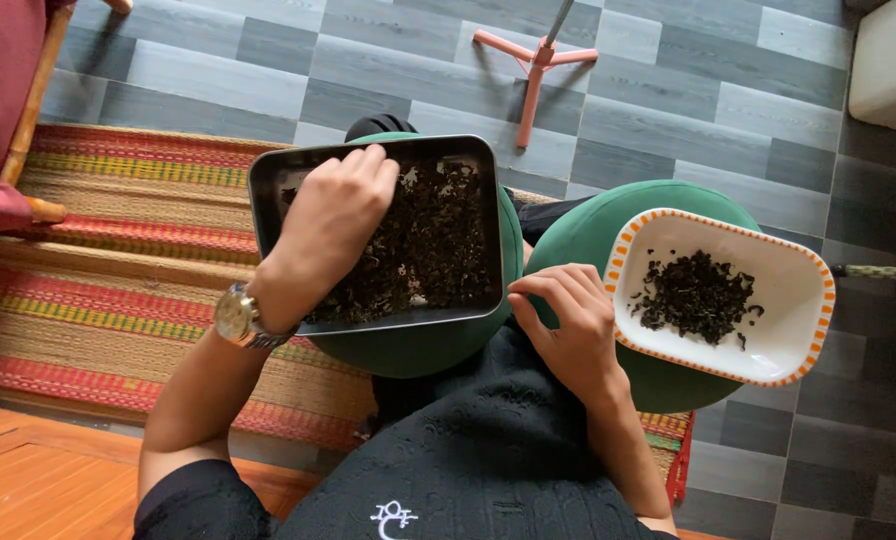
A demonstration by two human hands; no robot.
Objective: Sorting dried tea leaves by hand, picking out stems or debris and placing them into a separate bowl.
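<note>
A seated person in a black embroidered top (pixel 488 460) and green trousers (pixel 438 350) works over two containers of dark dried leaves balanced on the knees. Nearest the camera, the right hand (pixel 568 325) rests between the knees, fingers curled inward with the fingertips pinched together; whether a leaf sits between them cannot be told. The left hand (pixel 333 225), a metal wristwatch (pixel 240 318) on its wrist, reaches into the dark metal tray (pixel 268 190) on the left knee, its loosely bent fingers resting on the loose dried leaves (pixel 433 245) spread across the tray's bottom. On the right knee sits a white rectangular dish with an orange-dashed rim (pixel 798 340), holding a smaller heap of dried leaves (pixel 693 295) near its centre, well clear of the right hand. A striped woven mat (pixel 118 250) lies beneath, then grey plank flooring (pixel 668 110) with the pink foot of a stand (pixel 536 55) at the far edge.
</note>
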